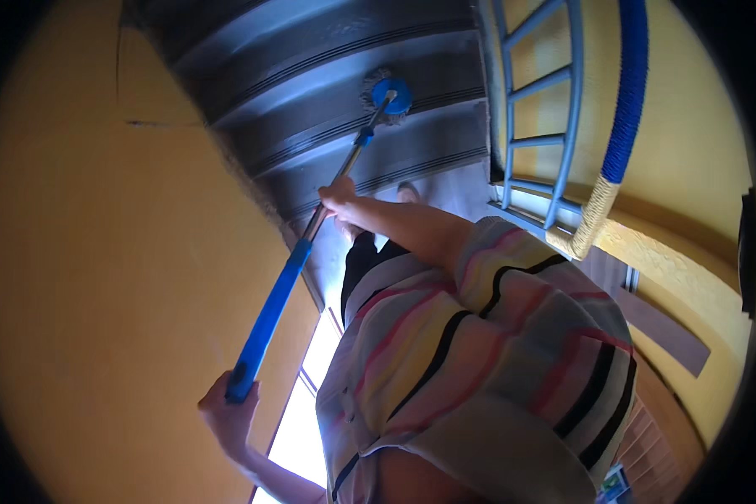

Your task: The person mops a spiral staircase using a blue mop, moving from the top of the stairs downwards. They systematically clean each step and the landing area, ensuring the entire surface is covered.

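A long mop point(281, 290) with a blue grip and a metal pole slants from lower left up to the stairs. Its round blue head with a grey string fringe point(370, 94) rests on one of the dark steps point(311, 105). My left hand point(229, 409) is closed round the end of the blue grip, by the yellow wall. Farther along, my right hand point(338, 198) wraps the metal pole, above my feet. Part of the fingers of both hands is hidden behind the pole.
A plain yellow wall point(118, 252) runs along the left. On the right stands a grey-blue metal railing point(542, 84), beside a handrail point(628, 92) wrapped in blue and tan cord. The stairs rise ahead of my feet point(408, 193). A bright opening point(298, 437) shows below left.
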Action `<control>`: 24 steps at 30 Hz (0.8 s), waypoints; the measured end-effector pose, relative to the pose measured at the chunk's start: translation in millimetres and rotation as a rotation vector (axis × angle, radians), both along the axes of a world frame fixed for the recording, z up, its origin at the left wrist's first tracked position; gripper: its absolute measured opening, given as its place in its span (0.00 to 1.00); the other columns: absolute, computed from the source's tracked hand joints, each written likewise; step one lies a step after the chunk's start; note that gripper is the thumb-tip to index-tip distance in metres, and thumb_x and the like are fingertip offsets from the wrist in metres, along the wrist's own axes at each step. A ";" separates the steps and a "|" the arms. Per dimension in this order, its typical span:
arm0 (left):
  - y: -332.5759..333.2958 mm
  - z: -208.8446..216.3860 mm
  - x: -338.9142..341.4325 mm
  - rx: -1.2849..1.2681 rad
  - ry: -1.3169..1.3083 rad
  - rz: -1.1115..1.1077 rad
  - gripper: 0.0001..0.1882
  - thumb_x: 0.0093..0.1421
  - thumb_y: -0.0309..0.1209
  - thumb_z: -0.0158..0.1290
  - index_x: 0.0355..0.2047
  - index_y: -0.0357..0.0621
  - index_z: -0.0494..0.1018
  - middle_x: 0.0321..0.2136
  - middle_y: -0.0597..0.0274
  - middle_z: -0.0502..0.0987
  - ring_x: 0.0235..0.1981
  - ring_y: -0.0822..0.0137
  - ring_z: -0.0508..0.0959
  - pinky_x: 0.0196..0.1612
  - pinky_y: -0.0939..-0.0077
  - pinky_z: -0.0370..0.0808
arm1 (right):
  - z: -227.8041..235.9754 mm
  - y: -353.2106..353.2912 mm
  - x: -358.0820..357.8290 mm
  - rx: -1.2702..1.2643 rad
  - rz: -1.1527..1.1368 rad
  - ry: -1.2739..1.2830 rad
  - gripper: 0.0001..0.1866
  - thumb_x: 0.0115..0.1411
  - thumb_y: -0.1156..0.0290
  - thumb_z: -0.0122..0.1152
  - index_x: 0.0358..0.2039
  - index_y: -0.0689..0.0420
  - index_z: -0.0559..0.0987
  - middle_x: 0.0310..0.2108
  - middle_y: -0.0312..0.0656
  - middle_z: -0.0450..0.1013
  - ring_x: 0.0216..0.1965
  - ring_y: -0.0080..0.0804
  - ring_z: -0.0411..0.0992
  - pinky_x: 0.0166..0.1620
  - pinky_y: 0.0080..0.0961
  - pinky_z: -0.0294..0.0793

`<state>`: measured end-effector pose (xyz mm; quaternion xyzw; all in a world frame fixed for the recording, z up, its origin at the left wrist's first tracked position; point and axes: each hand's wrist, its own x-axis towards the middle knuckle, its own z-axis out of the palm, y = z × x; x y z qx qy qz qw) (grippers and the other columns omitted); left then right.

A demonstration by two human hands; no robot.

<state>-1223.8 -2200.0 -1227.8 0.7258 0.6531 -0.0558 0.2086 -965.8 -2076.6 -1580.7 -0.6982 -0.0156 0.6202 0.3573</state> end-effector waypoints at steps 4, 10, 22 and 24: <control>34.6 -59.7 72.0 0.005 -0.089 -0.152 0.16 0.40 0.31 0.65 0.30 0.42 0.76 0.23 0.56 0.78 0.21 0.61 0.78 0.25 0.74 0.75 | -54.9 2.9 125.3 0.137 0.300 -0.409 0.09 0.52 0.76 0.53 0.24 0.72 0.71 0.20 0.52 0.73 0.20 0.45 0.76 0.18 0.30 0.77; 81.0 -73.3 166.9 0.178 -0.117 -0.534 0.23 0.43 0.29 0.61 0.43 0.46 0.72 0.21 0.56 0.75 0.20 0.59 0.77 0.24 0.70 0.75 | -45.4 27.6 226.5 -0.066 -0.375 -0.175 0.11 0.51 0.68 0.57 0.21 0.65 0.77 0.20 0.44 0.75 0.21 0.35 0.77 0.21 0.26 0.76; 123.7 26.0 174.9 -0.017 -0.203 -0.483 0.17 0.42 0.22 0.59 0.35 0.41 0.76 0.17 0.57 0.73 0.14 0.74 0.71 0.20 0.81 0.69 | -46.5 -45.8 197.8 0.267 0.595 -0.582 0.06 0.51 0.75 0.53 0.29 0.63 0.72 0.27 0.48 0.72 0.27 0.42 0.75 0.23 0.36 0.78; 125.6 32.8 174.8 -0.043 -0.190 -0.476 0.17 0.41 0.22 0.60 0.35 0.40 0.76 0.17 0.58 0.74 0.14 0.74 0.71 0.20 0.81 0.69 | -42.0 -70.5 196.1 0.268 0.728 -0.644 0.06 0.52 0.74 0.53 0.29 0.62 0.72 0.26 0.47 0.72 0.27 0.41 0.75 0.22 0.35 0.78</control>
